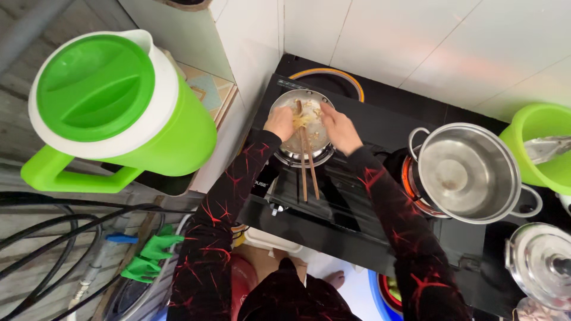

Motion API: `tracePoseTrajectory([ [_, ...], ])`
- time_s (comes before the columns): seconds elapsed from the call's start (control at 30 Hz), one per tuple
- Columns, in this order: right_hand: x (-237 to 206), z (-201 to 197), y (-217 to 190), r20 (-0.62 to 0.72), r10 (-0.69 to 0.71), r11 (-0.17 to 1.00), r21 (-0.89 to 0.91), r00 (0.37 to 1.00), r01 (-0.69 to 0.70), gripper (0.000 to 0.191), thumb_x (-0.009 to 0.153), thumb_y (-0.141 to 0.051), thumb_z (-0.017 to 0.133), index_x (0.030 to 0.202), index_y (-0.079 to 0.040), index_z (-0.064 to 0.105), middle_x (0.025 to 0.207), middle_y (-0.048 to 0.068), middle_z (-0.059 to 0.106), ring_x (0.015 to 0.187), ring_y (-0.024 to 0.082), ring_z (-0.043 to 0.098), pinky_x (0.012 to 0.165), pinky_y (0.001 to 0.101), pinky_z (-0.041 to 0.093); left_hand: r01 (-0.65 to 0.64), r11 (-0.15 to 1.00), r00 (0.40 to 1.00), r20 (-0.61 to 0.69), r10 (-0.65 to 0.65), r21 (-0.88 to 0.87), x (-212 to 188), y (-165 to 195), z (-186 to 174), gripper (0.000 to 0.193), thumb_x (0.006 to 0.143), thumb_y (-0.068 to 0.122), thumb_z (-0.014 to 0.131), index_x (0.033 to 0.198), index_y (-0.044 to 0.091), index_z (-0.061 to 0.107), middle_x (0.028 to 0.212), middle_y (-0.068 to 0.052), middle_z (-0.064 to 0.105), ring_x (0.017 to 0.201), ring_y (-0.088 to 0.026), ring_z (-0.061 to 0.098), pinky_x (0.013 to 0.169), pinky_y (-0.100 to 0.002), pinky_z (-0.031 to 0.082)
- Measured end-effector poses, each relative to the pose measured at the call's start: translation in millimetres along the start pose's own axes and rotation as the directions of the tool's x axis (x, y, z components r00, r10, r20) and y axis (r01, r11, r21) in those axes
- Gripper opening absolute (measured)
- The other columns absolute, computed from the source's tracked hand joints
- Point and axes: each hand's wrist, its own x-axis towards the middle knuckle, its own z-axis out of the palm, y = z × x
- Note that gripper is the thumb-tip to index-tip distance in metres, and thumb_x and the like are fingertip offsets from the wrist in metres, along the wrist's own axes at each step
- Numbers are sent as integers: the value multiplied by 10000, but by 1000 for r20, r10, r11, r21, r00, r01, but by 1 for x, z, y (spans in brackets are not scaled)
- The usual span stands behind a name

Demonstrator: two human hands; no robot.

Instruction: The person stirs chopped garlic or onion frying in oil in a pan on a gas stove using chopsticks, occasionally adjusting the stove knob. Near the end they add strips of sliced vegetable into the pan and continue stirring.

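Observation:
A small steel bowl (291, 102) with pale food in it sits on the left burner of a black gas stove (351, 208). My left hand (279, 123) rests on the bowl's left rim, fingers curled over it. My right hand (340, 128) reaches into the bowl from the right, fingers touching the food. A pair of wooden chopsticks (307, 169) lies across the bowl, pointing toward me, held by neither hand. Both sleeves are black with red crack lines.
A large empty steel pot (467, 172) stands on the right burner, with a steel lid (544, 261) near it. A green bucket (535, 148) is at far right. A big green jug with a lid (113, 113) stands on the left. Black cables (53, 238) run below it.

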Motion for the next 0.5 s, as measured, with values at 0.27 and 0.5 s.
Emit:
tracePoseTrajectory([
  [0.27, -80, -5, 28, 478, -365, 627, -508, 799, 590, 718, 702, 18, 638, 1398, -156, 603, 1309, 129, 558, 1216, 333, 528, 924, 439, 478, -193, 981, 963, -191, 192, 14, 3, 2, -5, 121, 843, 38, 619, 847, 2, 734, 868, -252, 704, 870, -445, 693, 753, -531, 554],
  [0.5, -73, 32, 47, 534, -515, 523, -424, 671, 739, 228, 868, -199, 720, 1044, -77, 642, 1256, 97, 575, 1181, 277, 557, 915, 404, 482, -188, 967, 959, -246, 144, -169, 0, -2, -6, 106, 853, 61, 623, 872, 39, 726, 822, -240, 681, 821, -450, 674, 697, -530, 537],
])
